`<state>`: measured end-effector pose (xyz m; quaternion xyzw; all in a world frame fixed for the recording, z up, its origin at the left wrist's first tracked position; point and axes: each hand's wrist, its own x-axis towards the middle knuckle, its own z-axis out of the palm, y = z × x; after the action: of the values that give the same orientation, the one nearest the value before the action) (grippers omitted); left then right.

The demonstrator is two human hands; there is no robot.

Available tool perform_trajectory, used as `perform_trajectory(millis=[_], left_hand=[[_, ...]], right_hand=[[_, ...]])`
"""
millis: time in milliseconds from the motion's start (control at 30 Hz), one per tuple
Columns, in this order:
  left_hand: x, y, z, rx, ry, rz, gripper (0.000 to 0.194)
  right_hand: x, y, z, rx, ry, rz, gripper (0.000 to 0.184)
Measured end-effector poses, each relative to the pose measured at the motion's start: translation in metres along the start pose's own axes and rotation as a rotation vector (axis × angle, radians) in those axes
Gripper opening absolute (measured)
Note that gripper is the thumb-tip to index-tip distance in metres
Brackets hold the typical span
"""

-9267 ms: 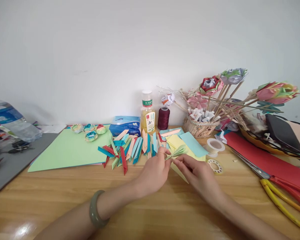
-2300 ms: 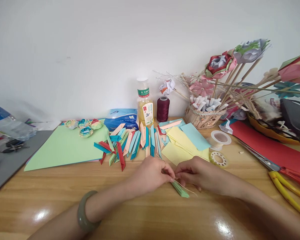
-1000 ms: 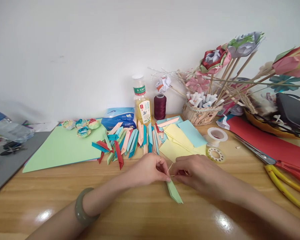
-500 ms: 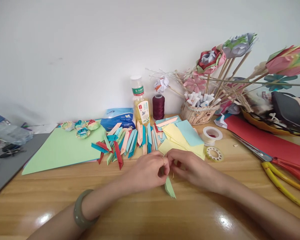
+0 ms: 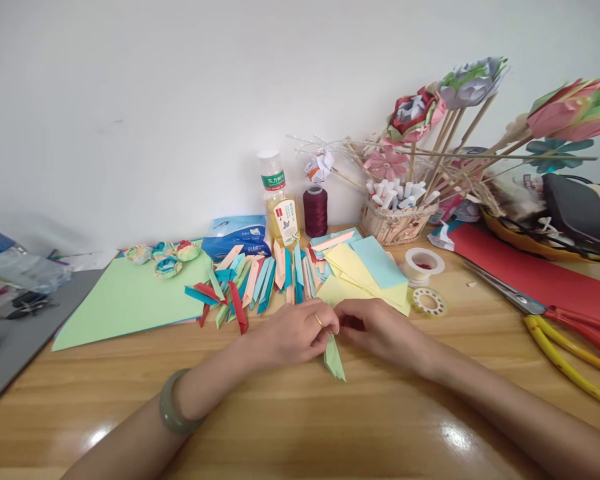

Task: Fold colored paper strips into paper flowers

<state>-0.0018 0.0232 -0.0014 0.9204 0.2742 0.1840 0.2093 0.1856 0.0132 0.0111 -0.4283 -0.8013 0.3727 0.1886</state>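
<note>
My left hand is closed in a pinch on folded light green paper, whose layered, pointed end hangs down below the fingers. My right hand meets it fingertip to fingertip at the paper's top. Its fingers are curled and pressed together, and what they hold is hidden. Just beyond both hands lie loose yellow sheets and a light blue sheet. To the left of them spreads a pile of folded paper strips in red, teal, peach and green.
Right of the hands are a white spool, a clear tape roll and large scissors. Behind stand a bottle, a maroon thread cone and a basket beneath paper flowers. A green sheet lies left.
My fingertips have come closer together, and the green paper has shifted slightly up and left. A thin pale loop below my right fingers no longer shows.
</note>
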Motion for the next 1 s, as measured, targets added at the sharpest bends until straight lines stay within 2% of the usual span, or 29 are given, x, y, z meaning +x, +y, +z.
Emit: perform_trajectory(millis=[133, 267, 467, 633, 867, 1000], left_hand=[[0.001, -0.002, -0.001, -0.013, 0.007, 0.028, 0.007], [0.000, -0.003, -0.001, 0.089, 0.009, 0.117, 0.011], [0.000, -0.003, 0.001, 0.150, 0.036, 0.146, 0.012], [0.001, -0.005, 0.002, 0.107, 0.089, 0.132, 0.010], [-0.001, -0.012, 0.005, 0.142, 0.134, 0.086, 0.008], [-0.001, -0.013, 0.005, 0.127, 0.143, 0.077, 0.008]], right_hand=[[0.000, -0.001, 0.001, -0.015, -0.003, -0.003, 0.018], [0.001, 0.001, 0.002, -0.032, -0.004, 0.004, 0.020], [0.001, 0.001, 0.003, -0.085, 0.030, 0.007, 0.018], [0.000, -0.001, 0.004, -0.098, 0.072, 0.001, 0.017], [0.001, 0.002, 0.003, 0.007, 0.010, -0.026, 0.017], [0.002, 0.001, 0.003, -0.025, 0.021, -0.057, 0.022]])
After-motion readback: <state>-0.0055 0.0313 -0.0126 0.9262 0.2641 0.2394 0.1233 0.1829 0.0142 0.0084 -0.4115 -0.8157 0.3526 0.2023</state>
